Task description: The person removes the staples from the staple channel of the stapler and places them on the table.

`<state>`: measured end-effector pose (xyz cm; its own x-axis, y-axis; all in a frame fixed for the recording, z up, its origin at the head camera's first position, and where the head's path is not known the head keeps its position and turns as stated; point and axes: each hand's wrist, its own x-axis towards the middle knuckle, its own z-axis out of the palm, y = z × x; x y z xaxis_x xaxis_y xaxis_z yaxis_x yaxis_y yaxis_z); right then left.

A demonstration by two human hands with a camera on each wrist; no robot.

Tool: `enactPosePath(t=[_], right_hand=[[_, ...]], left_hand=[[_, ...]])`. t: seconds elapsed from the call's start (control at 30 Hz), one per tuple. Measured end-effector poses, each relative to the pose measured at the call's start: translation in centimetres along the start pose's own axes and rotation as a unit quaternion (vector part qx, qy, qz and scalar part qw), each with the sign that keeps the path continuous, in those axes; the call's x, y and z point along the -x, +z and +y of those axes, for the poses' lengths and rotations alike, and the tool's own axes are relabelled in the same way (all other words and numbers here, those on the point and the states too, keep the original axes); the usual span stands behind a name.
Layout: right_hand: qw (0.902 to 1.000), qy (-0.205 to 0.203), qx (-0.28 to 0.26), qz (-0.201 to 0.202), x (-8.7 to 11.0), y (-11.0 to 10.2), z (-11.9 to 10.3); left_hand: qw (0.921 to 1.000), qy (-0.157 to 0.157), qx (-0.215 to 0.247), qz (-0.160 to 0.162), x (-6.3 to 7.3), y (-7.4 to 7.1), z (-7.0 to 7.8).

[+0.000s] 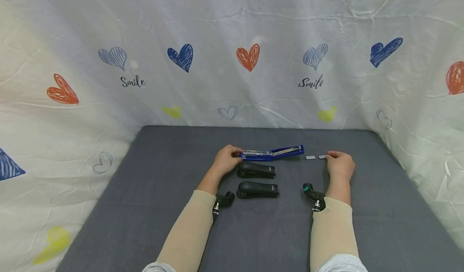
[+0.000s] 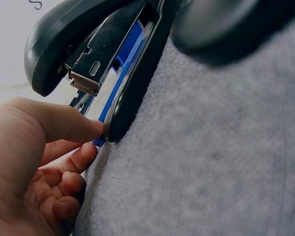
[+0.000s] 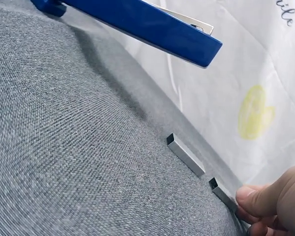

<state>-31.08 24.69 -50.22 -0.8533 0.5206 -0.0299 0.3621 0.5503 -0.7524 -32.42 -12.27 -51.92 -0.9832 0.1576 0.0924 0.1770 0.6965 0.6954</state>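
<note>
A blue stapler (image 1: 256, 158) lies opened out flat on the grey table, its metal magazine showing and its top arm (image 3: 162, 32) tilted up to the right. My left hand (image 1: 225, 160) pinches the left end of its base between thumb and fingers. To the right of the stapler lie two short strips of staples. The left strip (image 1: 310, 157) rests untouched on the cloth. At the far end of the other strip (image 3: 224, 195), my right hand (image 1: 341, 166) grips it between thumb and fingertips; those fingers are partly cut off in the right wrist view.
Two black staplers, one (image 1: 255, 170) just in front of the blue one and another (image 1: 257, 189) nearer me, lie side by side. A white curtain with printed hearts (image 1: 248, 57) hangs behind the grey table (image 1: 253, 231).
</note>
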Motion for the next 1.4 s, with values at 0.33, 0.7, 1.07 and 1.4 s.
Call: enactPosePath(t=[0.33,0.7,1.07,1.4], right_hand=[[1.0000,-0.003,-0.005,-0.003,0.2,-0.3,0.0],[0.9990,-0.016,-0.031,-0.026,0.8,-2.1,-1.7],[0.9955,-0.075,-0.029,-0.049,2.5,-3.7,-5.3],[0.9781,-0.186,0.000,-0.094,4.9,-4.0,-8.8]], left_hand=[[1.0000,0.000,-0.004,0.000,0.0,-0.1,-0.1],[1.0000,-0.004,0.002,-0.006,0.3,-0.3,0.1],[1.0000,-0.005,0.004,-0.007,0.3,-0.4,0.3],[1.0000,0.000,-0.007,0.001,0.2,-0.2,0.3]])
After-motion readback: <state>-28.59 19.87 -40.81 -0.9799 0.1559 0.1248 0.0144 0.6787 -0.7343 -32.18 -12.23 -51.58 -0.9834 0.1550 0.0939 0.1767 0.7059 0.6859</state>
